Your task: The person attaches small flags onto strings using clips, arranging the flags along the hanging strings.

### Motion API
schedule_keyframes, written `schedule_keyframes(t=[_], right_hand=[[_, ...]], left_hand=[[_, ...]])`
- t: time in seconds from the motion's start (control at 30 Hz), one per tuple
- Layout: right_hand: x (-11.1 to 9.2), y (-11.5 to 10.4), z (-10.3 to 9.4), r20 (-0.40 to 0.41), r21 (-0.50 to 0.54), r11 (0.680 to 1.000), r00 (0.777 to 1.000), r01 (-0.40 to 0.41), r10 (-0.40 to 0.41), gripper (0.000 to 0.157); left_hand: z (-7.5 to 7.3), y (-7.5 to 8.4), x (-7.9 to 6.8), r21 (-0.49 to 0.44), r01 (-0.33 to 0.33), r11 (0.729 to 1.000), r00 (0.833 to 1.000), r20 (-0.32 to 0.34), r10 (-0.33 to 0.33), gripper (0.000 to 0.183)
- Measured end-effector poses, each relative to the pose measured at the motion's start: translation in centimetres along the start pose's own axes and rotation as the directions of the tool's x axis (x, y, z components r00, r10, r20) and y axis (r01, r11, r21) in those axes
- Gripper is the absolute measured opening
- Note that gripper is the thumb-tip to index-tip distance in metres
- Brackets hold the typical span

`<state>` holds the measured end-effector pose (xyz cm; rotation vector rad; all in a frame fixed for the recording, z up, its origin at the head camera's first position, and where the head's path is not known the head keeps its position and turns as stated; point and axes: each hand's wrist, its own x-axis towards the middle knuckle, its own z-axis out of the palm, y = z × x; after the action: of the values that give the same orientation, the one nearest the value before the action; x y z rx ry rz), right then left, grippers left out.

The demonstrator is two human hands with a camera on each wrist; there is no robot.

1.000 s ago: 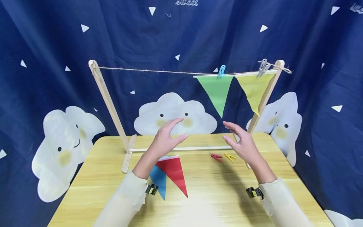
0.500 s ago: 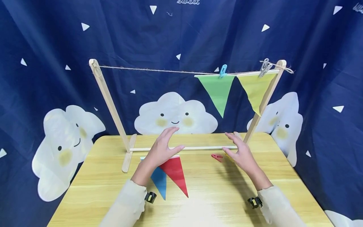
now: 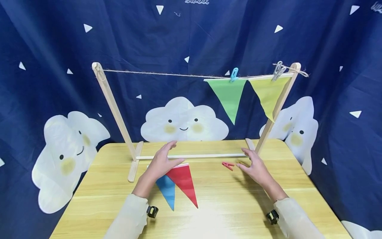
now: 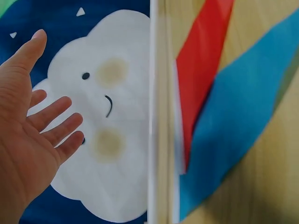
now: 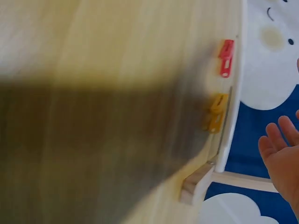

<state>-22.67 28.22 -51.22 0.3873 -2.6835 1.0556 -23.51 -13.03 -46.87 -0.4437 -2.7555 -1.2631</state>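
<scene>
My left hand (image 3: 161, 162) hovers over the red pennant (image 3: 183, 182) and the blue pennant (image 3: 167, 190), which overlap on the table. Its fingers are spread and hold nothing in the left wrist view. Beside the yellow clothespin (image 5: 217, 113) is my right hand (image 3: 256, 167), thumb and fingers apart with nothing between them. A red clothespin (image 3: 228, 165) lies just left of the yellow one. On the twine hang a green pennant (image 3: 229, 96) under a blue clothespin (image 3: 234, 74) and a yellow pennant (image 3: 270, 94) under a grey clothespin (image 3: 279, 71).
The twine (image 3: 167, 74) runs between a left wooden post (image 3: 114, 109) and a right wooden post (image 3: 266, 136). A white crossbar (image 3: 206, 155) joins them low down, near the back of the wooden table (image 3: 221, 205). Behind is a dark blue curtain (image 3: 143, 39) with clouds.
Both hands have come down toward the table. The left has shifted left over the pennants, and the right has lowered to the yellow clothespin. The hanging pennants stay put.
</scene>
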Motion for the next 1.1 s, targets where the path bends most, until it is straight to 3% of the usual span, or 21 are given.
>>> schedule_keyframes(t=[0.17, 0.47, 0.73, 1.1], right_hand=[[-0.3, 1.1, 0.6, 0.045, -0.007, 0.999, 0.998, -0.047, 0.048, 0.072], [-0.7, 2.3, 1.3, 0.078, -0.038, 0.995, 0.993, -0.090, 0.092, 0.071], [-0.6, 3.1, 1.7, 0.111, -0.019, 0.991, 0.985, -0.133, 0.134, 0.070], [-0.5, 3.6, 2.1, 0.145, -0.070, 0.984, 0.975, -0.161, 0.170, 0.062]], left_hand=[[0.1, -1.3, -0.4, 0.005, 0.056, 0.998, 0.998, 0.029, -0.056, 0.082], [0.4, -3.6, -1.1, 0.142, 0.086, 0.986, 0.994, 0.054, -0.094, 0.063], [0.8, -5.1, -1.1, 0.165, 0.127, 0.978, 0.987, 0.075, -0.140, 0.058], [1.8, -6.1, -1.0, 0.202, 0.121, 0.972, 0.988, 0.069, -0.137, 0.041]])
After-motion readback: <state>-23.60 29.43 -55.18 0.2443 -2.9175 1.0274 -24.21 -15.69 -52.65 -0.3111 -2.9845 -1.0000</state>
